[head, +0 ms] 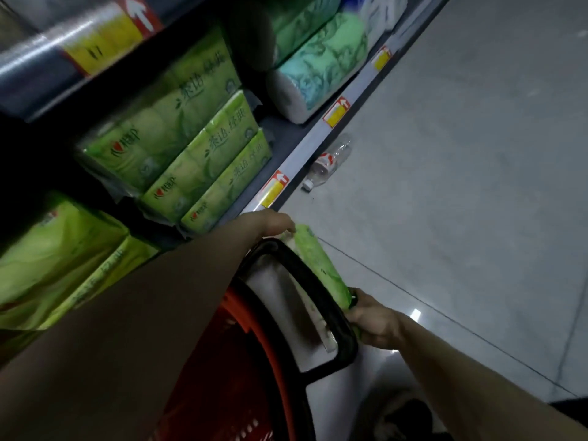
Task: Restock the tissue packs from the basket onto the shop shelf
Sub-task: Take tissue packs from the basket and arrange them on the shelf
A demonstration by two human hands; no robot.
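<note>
Green pack, one, between left grip, right grip

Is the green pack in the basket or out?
Out: left hand and right hand hold the green pack beside the basket handle.

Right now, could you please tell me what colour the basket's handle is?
The handle is black, on a red basket; head view shows it best.
</note>
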